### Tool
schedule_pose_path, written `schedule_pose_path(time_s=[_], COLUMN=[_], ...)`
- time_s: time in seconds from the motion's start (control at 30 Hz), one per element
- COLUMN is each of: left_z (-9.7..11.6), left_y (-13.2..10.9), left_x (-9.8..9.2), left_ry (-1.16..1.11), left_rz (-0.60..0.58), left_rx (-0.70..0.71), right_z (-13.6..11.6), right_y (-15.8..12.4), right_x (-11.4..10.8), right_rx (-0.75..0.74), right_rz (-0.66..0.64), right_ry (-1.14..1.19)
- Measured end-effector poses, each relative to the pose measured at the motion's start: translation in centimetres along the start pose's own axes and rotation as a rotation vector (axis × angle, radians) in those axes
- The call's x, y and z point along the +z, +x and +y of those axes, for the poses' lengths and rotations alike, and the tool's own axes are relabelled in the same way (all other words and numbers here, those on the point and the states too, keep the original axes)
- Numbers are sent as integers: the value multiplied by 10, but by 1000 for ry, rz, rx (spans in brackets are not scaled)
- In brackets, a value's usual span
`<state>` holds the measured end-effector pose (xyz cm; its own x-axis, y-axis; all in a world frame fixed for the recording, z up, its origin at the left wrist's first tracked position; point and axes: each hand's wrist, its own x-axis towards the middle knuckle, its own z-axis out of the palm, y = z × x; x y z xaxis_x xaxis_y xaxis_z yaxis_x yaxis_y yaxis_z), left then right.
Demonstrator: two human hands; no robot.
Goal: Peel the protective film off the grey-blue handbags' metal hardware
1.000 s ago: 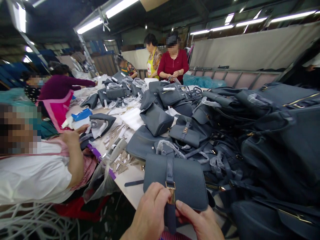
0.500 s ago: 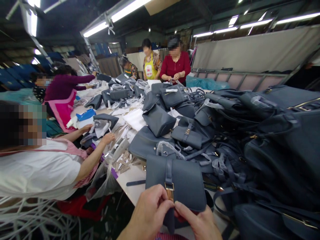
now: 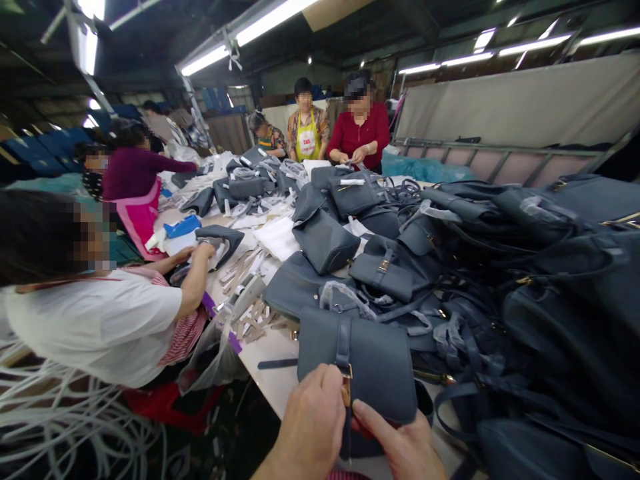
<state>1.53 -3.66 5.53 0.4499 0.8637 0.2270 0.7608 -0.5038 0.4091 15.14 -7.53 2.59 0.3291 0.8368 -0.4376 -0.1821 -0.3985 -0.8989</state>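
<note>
Bright tube lights [image 3: 277, 21] under a dark ceiling [image 3: 385, 37], pale partition [image 3: 525, 107], shadowy floor [image 3: 240, 427].

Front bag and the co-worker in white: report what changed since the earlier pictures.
The left hand now covers more of the gold buckle than half a second ago. The co-worker's nearer hand, then out over the pale strips, is back at a grey bag. Most things sit slightly further right, as the view swung left. Unchanged: the front bag lies flap down, the right hand at its lower edge.

Left hand [image 3: 313, 423] and right hand [image 3: 400, 443] look bare to me; between them, at six o'clock, I see a sliver of reddish striped cloth [image 3: 347, 475].
</note>
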Motion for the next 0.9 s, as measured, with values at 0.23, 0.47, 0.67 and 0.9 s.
schedule_pose_path(time_s=[0.23,0.47,0.67,0.9], left_z=[-7,-7,6,-84], left_y=[5,19,22,-56], left_x=[-5,-4,-24,-48], left_ry=[226,130,-430,-398], left_rz=[142,91,36,-132], left_rx=[162,210,243,-207], right_z=[-15,-20,-14,-25], right_y=[2,10,17,13], right_x=[10,15,10,0], right_rx=[-5,-52,-104,87], right_rz=[9,10,-123,-171], right_ry=[17,-80,-28,401])
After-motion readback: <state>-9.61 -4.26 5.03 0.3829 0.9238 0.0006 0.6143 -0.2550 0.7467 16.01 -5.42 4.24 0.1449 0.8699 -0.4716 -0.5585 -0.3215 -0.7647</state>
